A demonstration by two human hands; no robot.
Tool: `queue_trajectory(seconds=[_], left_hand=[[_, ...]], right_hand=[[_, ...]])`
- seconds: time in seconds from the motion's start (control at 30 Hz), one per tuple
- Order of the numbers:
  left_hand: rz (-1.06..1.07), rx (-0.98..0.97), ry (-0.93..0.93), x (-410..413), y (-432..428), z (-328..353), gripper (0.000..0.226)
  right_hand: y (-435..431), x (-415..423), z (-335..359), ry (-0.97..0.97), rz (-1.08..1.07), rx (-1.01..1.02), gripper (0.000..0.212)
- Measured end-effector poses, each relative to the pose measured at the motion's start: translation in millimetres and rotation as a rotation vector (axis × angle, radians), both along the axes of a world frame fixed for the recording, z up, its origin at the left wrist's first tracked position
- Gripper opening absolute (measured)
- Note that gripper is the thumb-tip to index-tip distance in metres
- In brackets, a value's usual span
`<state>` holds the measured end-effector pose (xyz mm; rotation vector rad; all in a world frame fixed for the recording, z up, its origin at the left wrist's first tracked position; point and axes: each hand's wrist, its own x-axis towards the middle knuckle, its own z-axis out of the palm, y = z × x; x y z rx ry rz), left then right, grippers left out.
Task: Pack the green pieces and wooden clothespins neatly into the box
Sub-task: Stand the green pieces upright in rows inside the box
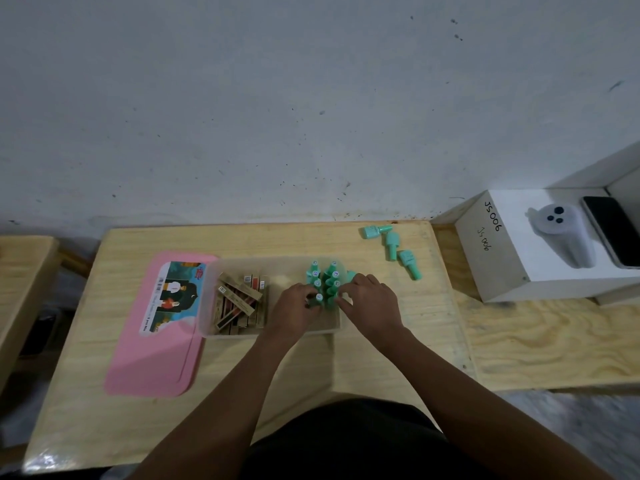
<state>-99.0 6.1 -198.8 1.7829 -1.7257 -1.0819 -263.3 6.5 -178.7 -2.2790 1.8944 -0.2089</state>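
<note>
Left hand [297, 303] fingers pinched green piece [319, 298] in box [270, 332]; right hand [367, 299] fingers curled beside upright row [327, 280], grip unclear. Risk was nudge toppling crowded row.

On a pale wooden table [381, 358]: clear plastic box [207, 327], wooden clothespins [239, 303] heaped in its left half, green pieces [327, 277] upright in 2 rows toward its right. Left hand [294, 308] pinching 1 front piece; right hand [372, 299] curled against the cluster. Pink lid [152, 358] just left of the box; 3 loose green pieces [392, 243] lying beyond, to the right.
</note>
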Motion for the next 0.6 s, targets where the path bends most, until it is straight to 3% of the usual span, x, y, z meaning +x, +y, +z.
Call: queue_trajectory(seconds=[0.13, 0.27, 0.43, 0.6], left_hand=[[0.046, 0.033, 0.044, 3.1, 0.9, -0.8, 0.022], [0.055, -0.017, 0.018, 13.3, 4.2, 2.3, 0.037], [0.066, -0.121, -0.021, 13.9, -1.5, 13.3, 0.030], [0.048, -0.107, -0.086, 4.9, -11.4, 23.8, 0.024]], right_hand=[[0.1, -1.9, 1.6, -0.052, -0.028, 0.007, 0.025], [-3.4, -6.9, 6.5, -0.110, -0.061, -0.007, 0.029], [-10.8, -5.1, 11.2, -0.133, -0.052, 0.102, 0.025], [-14.3, 0.6, 11.9, -0.134, -0.085, 0.158, 0.022]])
